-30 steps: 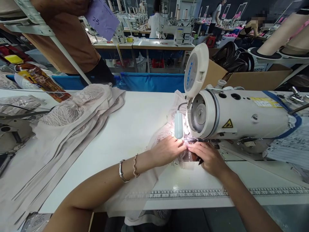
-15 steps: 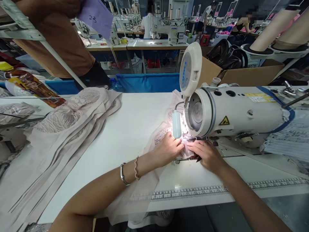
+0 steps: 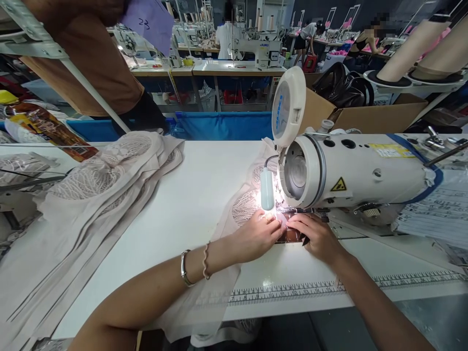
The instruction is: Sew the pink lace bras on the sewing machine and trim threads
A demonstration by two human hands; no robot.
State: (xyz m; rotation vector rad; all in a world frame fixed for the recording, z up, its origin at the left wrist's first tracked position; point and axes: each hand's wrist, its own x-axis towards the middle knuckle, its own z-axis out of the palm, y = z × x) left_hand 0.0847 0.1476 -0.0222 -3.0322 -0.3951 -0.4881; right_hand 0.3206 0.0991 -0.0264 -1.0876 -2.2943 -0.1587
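A sheer pale pink lace fabric (image 3: 244, 207) lies under the head of a white sewing machine (image 3: 358, 168), lit by a small lamp (image 3: 267, 189). My left hand (image 3: 256, 237) is closed on the fabric's near edge, just left of the needle area. From the right, my right hand (image 3: 319, 237) pinches the same edge, its fingertips close to the left ones. A small dark pointed tool (image 3: 305, 240) pokes out beneath the right fingers; its kind cannot be made out. The needle itself is hidden behind the lamp and hands.
Stacked lace pieces (image 3: 120, 175) cover the table's left side, near a tea bottle (image 3: 47, 127). A ruler strip (image 3: 285, 294) runs along the front edge. Behind the machine stands a cardboard box (image 3: 380, 116) with a black bag. A person (image 3: 87, 68) stands at left with purple paper.
Both hands have come slightly nearer to me, drawing the fabric edge back; brown surface now shows beneath it. The left hand has turned a little, its fingers more curled.
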